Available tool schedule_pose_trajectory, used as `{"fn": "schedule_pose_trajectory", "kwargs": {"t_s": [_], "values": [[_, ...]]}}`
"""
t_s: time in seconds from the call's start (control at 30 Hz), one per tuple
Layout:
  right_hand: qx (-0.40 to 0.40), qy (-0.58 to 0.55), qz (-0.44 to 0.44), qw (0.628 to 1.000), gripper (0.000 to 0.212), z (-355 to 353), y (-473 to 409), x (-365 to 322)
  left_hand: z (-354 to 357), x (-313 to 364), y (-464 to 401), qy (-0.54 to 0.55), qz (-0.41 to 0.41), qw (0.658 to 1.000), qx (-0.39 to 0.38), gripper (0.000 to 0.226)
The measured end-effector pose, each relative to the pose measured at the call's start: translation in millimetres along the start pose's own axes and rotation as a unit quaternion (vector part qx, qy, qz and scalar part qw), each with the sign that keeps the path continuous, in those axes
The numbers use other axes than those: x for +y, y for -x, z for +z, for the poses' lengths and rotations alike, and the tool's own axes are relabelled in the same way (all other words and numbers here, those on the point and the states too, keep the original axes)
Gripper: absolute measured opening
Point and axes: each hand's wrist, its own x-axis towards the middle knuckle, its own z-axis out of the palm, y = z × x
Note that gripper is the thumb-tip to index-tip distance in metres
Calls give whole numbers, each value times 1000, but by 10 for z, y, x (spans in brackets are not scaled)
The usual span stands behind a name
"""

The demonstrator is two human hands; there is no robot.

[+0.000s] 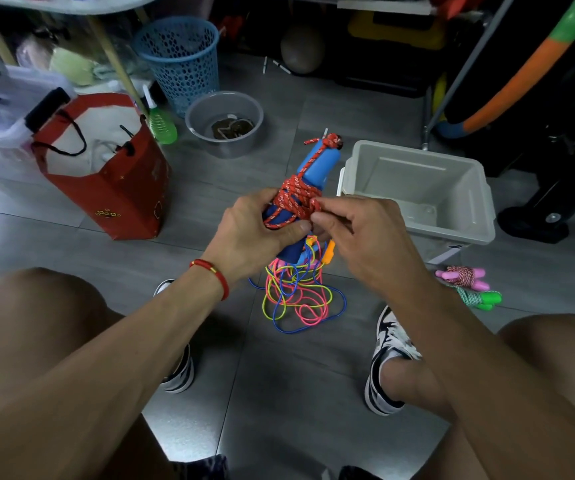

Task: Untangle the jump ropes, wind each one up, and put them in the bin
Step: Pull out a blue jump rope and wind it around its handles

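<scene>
Rope (296, 199), red with white flecks, is sitting wound around two blue handles (320, 164) held together, up in front of me over the floor, just left of the bin (417, 188). My left hand (255, 233) is gripping the lower part of the handles, thumb lying across the coils. My right hand (358, 233) is pinching a red loop at the bundle's right side with its fingertips. A knotted red end is sticking out at the top of the handles. Below my hands a tangle (296, 299) of thin pink, yellow and blue cords is lying on the tiles between my shoes. Bin is standing open on the right. Just beside its near corner a pink bundle (462, 277) and a green bundle (480, 299) are lying on the floor. Further left I'm seeing a red bag (116, 188), a grey bowl (223, 123) and a blue basket (178, 60).
</scene>
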Motion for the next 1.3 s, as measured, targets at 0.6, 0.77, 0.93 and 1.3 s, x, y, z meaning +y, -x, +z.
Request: {"fn": "schedule_pose_trajectory", "kwargs": {"t_s": [0.6,0.77,0.93,1.3], "values": [[148,65,-67,985,8,148,-31,-16,51,77,140,144,-16,989,-28,29],[113,35,-65,991,24,164,-60,-26,17,75,149,147,-5,989,-14,29],[85,7,-40,996,22,100,-116,2,35,35,153,128,5,992,-2,31],[86,36,-46,995,26,178,-170,14,24,75,124,153,-34,987,23,26]]}}
